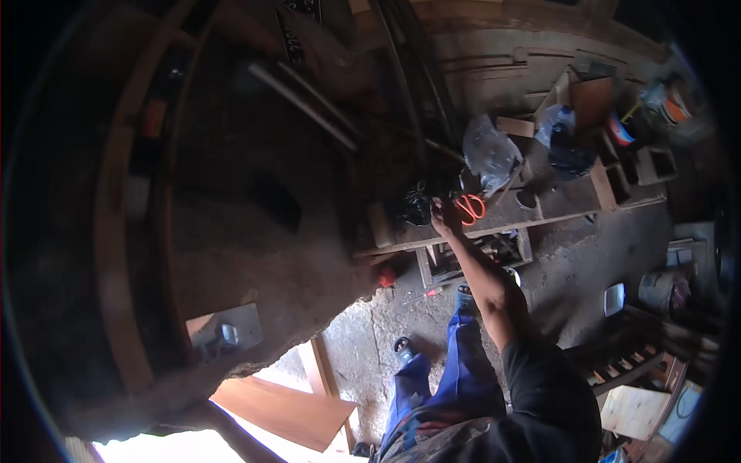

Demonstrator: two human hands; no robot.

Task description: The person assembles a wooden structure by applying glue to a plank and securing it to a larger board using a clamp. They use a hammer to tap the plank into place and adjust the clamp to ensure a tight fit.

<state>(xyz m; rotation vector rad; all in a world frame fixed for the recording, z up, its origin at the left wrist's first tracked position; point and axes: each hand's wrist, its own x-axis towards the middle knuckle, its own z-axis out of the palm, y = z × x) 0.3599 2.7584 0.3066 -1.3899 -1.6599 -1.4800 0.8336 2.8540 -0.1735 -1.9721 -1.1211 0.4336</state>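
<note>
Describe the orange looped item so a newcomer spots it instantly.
Find the long wooden workbench across the upper right, beyond the person's feet. Near its front edge, the item lies just right of the right hand, below a crumpled clear plastic bag. Its bright orange, open rounded loops set it apart from the colourless bag and the dark clutter nearby.

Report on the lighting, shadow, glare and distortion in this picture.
Head view: glare burns out the lower left, around the brown wooden board; head view: deep shadow covers much of the left side, and the dark clutter near the right hand is hard to make out; head view: fisheye distortion bows the long wooden beam at left, with black corners.
</note>
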